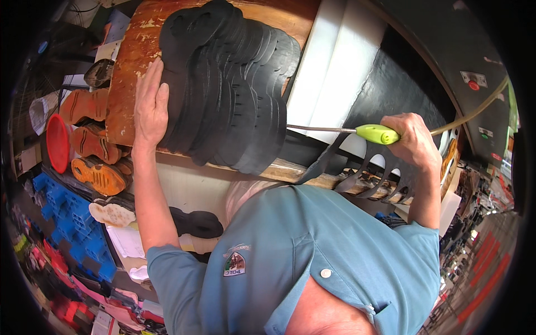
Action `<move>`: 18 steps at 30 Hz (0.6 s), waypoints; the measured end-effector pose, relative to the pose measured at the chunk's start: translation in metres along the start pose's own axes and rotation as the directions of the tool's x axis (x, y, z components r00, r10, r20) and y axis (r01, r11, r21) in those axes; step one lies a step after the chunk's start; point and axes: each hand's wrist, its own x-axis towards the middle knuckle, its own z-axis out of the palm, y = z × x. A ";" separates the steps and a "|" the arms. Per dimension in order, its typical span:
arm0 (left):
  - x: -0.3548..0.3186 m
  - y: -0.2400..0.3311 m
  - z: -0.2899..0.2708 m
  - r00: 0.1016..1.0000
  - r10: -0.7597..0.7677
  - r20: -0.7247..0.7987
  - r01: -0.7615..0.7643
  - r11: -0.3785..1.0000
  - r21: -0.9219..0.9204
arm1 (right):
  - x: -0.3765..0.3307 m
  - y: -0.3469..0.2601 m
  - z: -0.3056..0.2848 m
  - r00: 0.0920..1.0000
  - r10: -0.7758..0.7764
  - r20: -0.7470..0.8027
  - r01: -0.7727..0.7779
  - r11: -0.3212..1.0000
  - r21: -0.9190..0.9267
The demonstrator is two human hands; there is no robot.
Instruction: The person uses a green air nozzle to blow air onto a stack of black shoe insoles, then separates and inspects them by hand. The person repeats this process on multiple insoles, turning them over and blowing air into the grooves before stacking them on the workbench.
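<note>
A leaning row of black shoe-sole cutouts lies overlapped on a worn brown board. My left hand rests along the left end of the row, its fingers stretched and its edge on the board. In my right hand is an air blow gun with a light green body; a yellowish hose runs from behind that hand toward the upper right. The gun's thin metal tube points left and reaches the right end of the soles. Whether its tip touches them, I cannot tell.
Cut-out black sheet scraps hang over the front edge at the right. White and black sheet material lies beyond the tube. To the left are orange-brown soles, a red round dish and blue plastic pieces. A red button sits on the machine.
</note>
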 end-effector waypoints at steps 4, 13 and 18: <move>0.000 0.001 0.001 1.000 0.011 -0.003 -0.011 1.000 0.005 | -0.022 -0.003 -0.006 0.993 0.042 0.110 -0.042 0.999 0.001; -0.001 -0.001 0.002 1.000 0.020 0.000 -0.020 1.000 0.021 | -0.008 -0.024 0.004 0.999 0.003 -0.052 0.002 0.995 0.098; 0.001 0.010 0.006 0.999 -0.052 -0.007 0.050 0.987 -0.151 | 0.025 -0.052 0.031 0.937 -0.246 -0.248 0.279 0.954 0.107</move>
